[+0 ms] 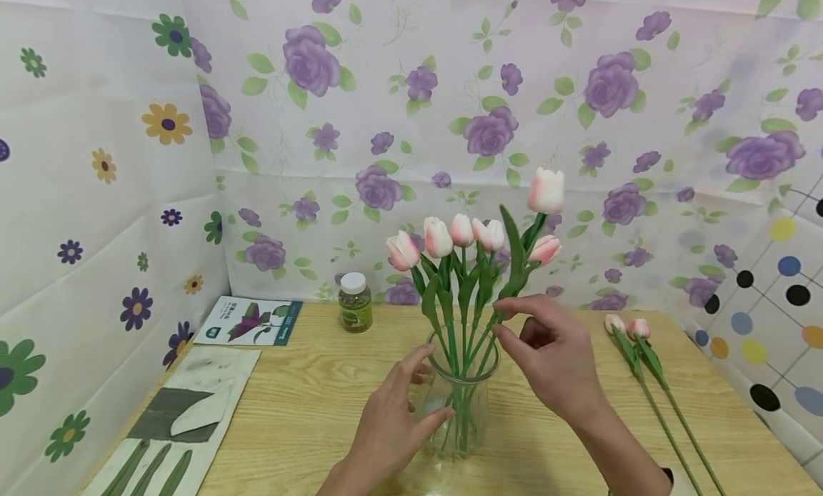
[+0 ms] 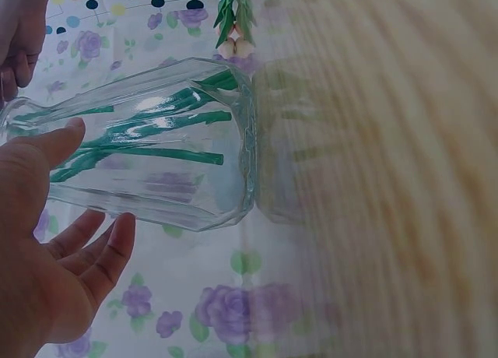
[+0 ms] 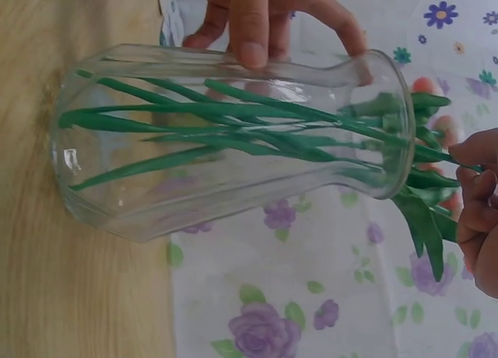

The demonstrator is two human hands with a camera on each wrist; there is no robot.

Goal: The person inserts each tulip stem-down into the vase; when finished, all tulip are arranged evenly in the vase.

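A clear glass vase (image 1: 450, 424) stands upright on the table, holding several pink-and-white artificial tulips (image 1: 439, 237) with green leaves. Around its left side curves my left hand (image 1: 392, 417), the thumb lying across the front of the glass and the fingers at its side and back. Just above the rim, on the right, my right hand (image 1: 556, 360) pinches a green stem between thumb and index finger. That stem appears to belong to the tallest tulip (image 1: 546, 190), whose head rises above the others. Green stem ends (image 3: 117, 121) show through the vase, short of its base.
Two loose tulips (image 1: 639, 329) lie on the table's right side. A white-capped jar (image 1: 356, 314) stands at the back. At left are a booklet (image 1: 247, 321) and a printed sheet (image 1: 212, 382). Flower-patterned cloth (image 1: 398, 88) hangs behind the table (image 1: 289, 417).
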